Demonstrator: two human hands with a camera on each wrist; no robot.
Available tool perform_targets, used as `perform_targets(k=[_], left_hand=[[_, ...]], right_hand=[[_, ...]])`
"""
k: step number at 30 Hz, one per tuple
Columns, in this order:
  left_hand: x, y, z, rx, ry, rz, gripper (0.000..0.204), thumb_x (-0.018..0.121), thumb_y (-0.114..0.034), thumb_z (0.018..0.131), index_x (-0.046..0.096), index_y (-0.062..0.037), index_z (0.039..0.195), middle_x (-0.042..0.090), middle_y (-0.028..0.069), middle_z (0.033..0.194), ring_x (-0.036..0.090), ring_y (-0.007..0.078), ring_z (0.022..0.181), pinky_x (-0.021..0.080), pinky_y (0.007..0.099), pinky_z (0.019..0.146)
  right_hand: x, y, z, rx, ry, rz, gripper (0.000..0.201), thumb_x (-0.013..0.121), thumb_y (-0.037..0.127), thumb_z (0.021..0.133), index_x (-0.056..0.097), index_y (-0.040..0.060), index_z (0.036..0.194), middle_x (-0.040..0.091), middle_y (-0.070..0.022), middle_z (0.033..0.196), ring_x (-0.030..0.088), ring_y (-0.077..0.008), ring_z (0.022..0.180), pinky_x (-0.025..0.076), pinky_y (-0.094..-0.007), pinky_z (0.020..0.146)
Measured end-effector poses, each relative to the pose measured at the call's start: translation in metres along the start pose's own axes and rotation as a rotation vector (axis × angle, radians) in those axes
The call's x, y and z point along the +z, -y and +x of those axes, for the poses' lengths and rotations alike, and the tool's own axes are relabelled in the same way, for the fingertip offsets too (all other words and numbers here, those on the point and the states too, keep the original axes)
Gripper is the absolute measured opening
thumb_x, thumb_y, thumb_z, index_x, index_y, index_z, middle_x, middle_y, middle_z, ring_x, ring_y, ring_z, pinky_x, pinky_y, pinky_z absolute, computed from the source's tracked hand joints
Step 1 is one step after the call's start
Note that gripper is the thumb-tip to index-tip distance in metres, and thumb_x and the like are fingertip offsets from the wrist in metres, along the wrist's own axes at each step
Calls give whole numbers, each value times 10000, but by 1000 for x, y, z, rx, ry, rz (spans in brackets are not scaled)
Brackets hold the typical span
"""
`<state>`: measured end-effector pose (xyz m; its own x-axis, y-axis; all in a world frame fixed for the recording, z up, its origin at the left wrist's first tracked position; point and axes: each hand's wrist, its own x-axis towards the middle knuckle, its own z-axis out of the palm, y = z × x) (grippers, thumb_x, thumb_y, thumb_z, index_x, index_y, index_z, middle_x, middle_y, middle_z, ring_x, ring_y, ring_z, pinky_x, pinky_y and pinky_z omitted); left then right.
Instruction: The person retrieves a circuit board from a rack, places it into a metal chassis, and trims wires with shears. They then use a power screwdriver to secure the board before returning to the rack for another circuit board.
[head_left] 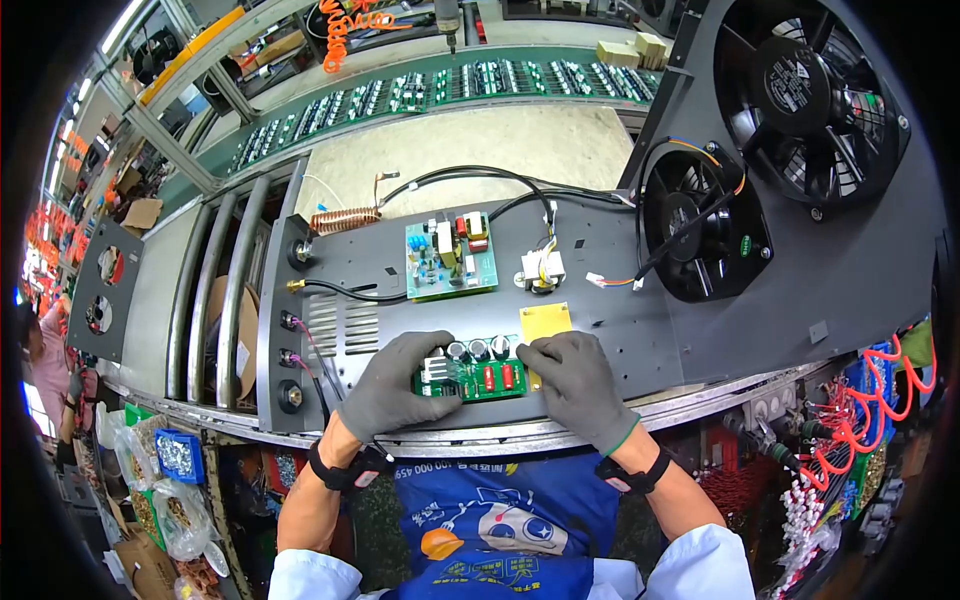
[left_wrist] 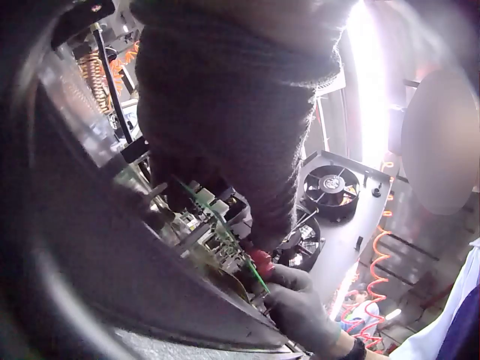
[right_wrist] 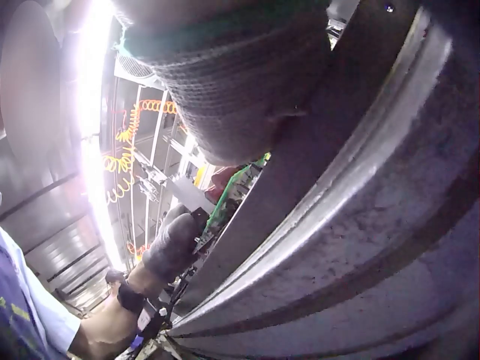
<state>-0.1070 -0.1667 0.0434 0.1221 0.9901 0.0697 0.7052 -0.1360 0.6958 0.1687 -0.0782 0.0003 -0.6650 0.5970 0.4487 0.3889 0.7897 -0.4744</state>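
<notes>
Green circuit board (head_left: 487, 378) with dark round capacitors and red components, held by its two ends over the near edge of a dark metal panel (head_left: 620, 340). Left hand (head_left: 398, 385), grey-gloved, at its left end: thumb along the near edge, fingers on the far side, board pinched between. Right hand (head_left: 580, 385), also gloved, at the right end, fingers bent and pinching that corner. Yellow square (head_left: 545, 320) on the panel, just beyond the right hand's fingertips, partly covered by it. Second board (head_left: 450, 257), pale green, mounted farther back; small transformer (head_left: 541, 268) to its right. Black fans (head_left: 700, 225) on the right. Panel lies across the table (head_left: 470, 440).
</notes>
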Motion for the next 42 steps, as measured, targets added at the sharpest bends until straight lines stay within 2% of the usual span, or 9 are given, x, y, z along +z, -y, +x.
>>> perform_targets(k=[7,12,18,22,26,31,34,37,42], left_hand=[[-5,1,3,52,15,39,698,879,-194,681,612,-45,1308,673,161,1207,667,324,1111,537,388,977],[-4,3,4,27,42,46,730,897,-187,677,593,-37,1323,664,161,1232,649,333,1151,521,404,1002],[-10,-1,13,113,132,168,806,930,-202,647,559,-22,1340,631,161,1286,600,359,1217,463,431,1064],[-5,2,11,152,95,194,819,929,-192,634,552,-26,1342,615,172,1291,595,369,1197,459,444,1051],[2,6,5,141,53,174,808,917,-181,653,540,-13,1348,608,180,1301,592,370,1199,461,447,1047],[-4,0,10,120,56,144,779,904,-177,654,555,-7,1329,642,172,1177,618,370,1105,500,440,978],[-6,-3,10,91,111,125,792,888,-202,704,523,-3,1378,626,180,1216,607,367,1131,506,437,974],[1,-1,7,96,20,121,783,912,-183,644,561,-23,1325,646,171,1161,628,368,1084,523,439,922],[3,2,5,130,13,145,805,917,-195,656,557,-28,1357,655,166,1183,637,365,1105,520,427,971]], right_hand=[[3,-3,1,-89,36,-63,452,639,16,745,684,89,1189,656,-42,1028,609,-266,1006,473,-430,898],[-4,-1,4,-105,112,-114,374,626,91,844,681,45,1211,648,-50,1035,602,-248,1014,474,-416,923],[-10,-7,14,-227,250,-187,372,605,133,867,672,-25,1197,635,-75,1013,597,-241,998,484,-388,885],[-14,-4,20,-271,374,-264,387,591,137,871,660,-49,1203,634,-92,1024,597,-248,994,492,-393,872],[-9,-12,16,-244,335,-147,413,607,140,852,652,-29,1227,638,-91,1058,605,-261,1020,497,-406,897],[-5,-15,14,-232,271,-104,437,619,129,818,654,7,1236,644,-83,1088,610,-270,1060,499,-415,922],[-4,-17,15,-240,275,-117,444,620,117,805,652,4,1233,641,-79,1071,611,-272,1026,503,-415,903],[-3,-19,14,-236,277,-106,457,639,106,782,652,6,1228,634,-78,1040,608,-277,973,504,-415,867],[-5,-17,16,-267,184,-47,502,657,76,725,650,2,1221,623,-95,986,598,-298,925,498,-422,822]])
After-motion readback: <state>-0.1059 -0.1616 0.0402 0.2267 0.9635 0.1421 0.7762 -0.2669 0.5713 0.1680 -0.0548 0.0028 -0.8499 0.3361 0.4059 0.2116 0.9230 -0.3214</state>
